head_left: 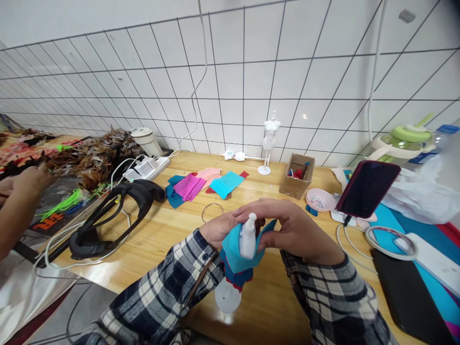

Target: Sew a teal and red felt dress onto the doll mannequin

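Close in front of me stands a small white doll mannequin (pixel 247 239) on a round white base (pixel 228 297). Turquoise fabric (pixel 233 261) is wrapped about its torso, over a darker blue piece with red edges (pixel 239 277). My left hand (pixel 220 229) closes round the mannequin's far left side; its fingertips are hidden behind the cloth. From the right, my right hand (pixel 293 229) arches over the mannequin's back, thumb and fingers pinching an edge of the turquoise fabric. The neck knob sticks up between both hands.
Fabric pieces (pixel 226 184) lie behind my hands, near a second bare mannequin (pixel 269 141). Farther right are a cardboard box (pixel 297 175), a pink bowl (pixel 320 200) and a propped phone (pixel 368 188). A black headset (pixel 118 218) and cables lie left, beside another person's arm (pixel 23 196).
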A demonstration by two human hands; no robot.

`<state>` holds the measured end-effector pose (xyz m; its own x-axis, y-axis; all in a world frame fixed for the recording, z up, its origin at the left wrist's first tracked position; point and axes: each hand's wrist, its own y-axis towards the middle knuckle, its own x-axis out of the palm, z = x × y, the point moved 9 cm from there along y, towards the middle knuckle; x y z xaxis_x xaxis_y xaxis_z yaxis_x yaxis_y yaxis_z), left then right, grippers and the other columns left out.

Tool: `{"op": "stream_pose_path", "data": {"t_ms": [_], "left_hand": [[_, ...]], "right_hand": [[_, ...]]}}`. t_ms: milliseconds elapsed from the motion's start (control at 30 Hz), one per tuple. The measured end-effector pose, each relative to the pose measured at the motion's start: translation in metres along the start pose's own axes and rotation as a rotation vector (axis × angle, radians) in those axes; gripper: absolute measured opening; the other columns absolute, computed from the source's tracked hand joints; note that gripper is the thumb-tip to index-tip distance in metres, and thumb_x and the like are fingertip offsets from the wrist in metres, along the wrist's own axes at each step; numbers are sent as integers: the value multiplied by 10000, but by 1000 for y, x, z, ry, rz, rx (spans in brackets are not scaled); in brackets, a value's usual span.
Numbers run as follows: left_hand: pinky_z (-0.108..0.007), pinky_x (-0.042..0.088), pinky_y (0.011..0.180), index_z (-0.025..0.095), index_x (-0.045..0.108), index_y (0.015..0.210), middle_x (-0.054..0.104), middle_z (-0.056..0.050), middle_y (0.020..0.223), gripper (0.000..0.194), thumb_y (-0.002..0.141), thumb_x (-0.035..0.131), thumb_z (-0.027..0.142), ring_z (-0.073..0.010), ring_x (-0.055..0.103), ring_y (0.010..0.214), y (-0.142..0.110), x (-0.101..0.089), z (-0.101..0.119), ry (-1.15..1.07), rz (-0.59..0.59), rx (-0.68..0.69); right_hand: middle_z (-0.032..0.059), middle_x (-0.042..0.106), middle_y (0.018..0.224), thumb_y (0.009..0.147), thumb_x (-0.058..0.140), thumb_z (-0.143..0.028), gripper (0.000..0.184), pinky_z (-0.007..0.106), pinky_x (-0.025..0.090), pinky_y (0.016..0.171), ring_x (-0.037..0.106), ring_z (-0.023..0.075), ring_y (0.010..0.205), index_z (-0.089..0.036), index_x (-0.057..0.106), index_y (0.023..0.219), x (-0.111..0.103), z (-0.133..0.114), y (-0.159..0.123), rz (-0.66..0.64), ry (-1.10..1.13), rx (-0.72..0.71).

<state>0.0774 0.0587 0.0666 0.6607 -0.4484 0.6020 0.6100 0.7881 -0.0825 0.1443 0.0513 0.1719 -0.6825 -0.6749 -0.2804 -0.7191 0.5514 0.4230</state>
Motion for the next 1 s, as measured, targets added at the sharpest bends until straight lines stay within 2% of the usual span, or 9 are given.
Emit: {"op": "stream_pose_path", "data": {"t_ms": [133, 267, 333, 400, 467, 633, 800, 933, 1000], "left_hand": [[-208, 497, 590, 81, 711, 801, 680, -52, 744, 425, 626, 835, 448, -125, 627, 636, 1, -9, 4, -95, 18, 17], [-215, 499, 607, 80, 715, 841, 700, -64, 729, 361, 678, 819, 386, -137, 647, 629, -2, -16, 17, -80, 59, 56], [-235, 513, 667, 94, 711, 915, 722, -75, 792, 354, 704, 804, 362, -163, 676, 702, -5, -17, 24, -74, 64, 81], [-251, 516, 718, 113, 709, 972, 737, -76, 852, 342, 737, 780, 351, -178, 693, 763, -7, -18, 32, -57, 65, 107], [-265, 513, 762, 127, 703, 1037, 744, -79, 909, 358, 761, 762, 347, -188, 700, 811, -9, -18, 40, -10, 77, 141], [-294, 512, 809, 124, 652, 1183, 727, -126, 1042, 520, 775, 732, 435, -235, 692, 925, -15, -16, 51, 179, 97, 133], [-277, 518, 792, 181, 589, 1261, 706, -101, 1093, 551, 792, 712, 442, -227, 676, 970, -18, -12, 56, 231, 141, 153], [-262, 499, 808, 220, 545, 1300, 659, -84, 1195, 504, 858, 634, 447, -218, 638, 1037, -20, -8, 59, 358, 230, 186], [-260, 492, 804, 239, 524, 1319, 644, -73, 1209, 495, 879, 603, 451, -205, 630, 1016, -22, -4, 61, 432, 272, 201]], "right_hand": [[62, 722, 1069, 762, 763, -356, 389, 307, 544, 778, 659, 200, 917, -229, 700, 1125, -11, 14, -2, 86, -114, 93], [29, 739, 1030, 777, 744, -264, 454, 288, 549, 727, 675, 180, 861, -273, 641, 1219, -28, 23, -10, 193, -226, 238], [10, 752, 910, 797, 721, -258, 393, 280, 544, 704, 684, 171, 804, -278, 655, 1184, -39, 20, -16, 254, -279, 287], [-3, 737, 808, 806, 716, -274, 248, 266, 532, 683, 673, 158, 749, -272, 705, 1054, -47, 11, -21, 312, -359, 285], [1, 726, 839, 817, 707, -288, 156, 252, 520, 669, 662, 156, 774, -273, 720, 972, -54, 0, -27, 370, -411, 248], [5, 698, 924, 874, 632, -248, 153, 252, 501, 711, 635, 162, 865, -288, 696, 1007, -61, -17, -36, 456, -443, 163], [11, 691, 925, 892, 593, -273, 179, 284, 486, 762, 632, 172, 865, -281, 676, 1050, -64, -10, -33, 413, -538, 210], [29, 710, 993, 900, 573, -435, 373, 333, 471, 854, 643, 204, 960, -279, 557, 1238, -48, 4, -24, 269, -455, 269], [25, 706, 957, 869, 597, -503, 449, 340, 461, 858, 644, 207, 945, -266, 512, 1241, -42, 5, -19, 290, -419, 262]]}}
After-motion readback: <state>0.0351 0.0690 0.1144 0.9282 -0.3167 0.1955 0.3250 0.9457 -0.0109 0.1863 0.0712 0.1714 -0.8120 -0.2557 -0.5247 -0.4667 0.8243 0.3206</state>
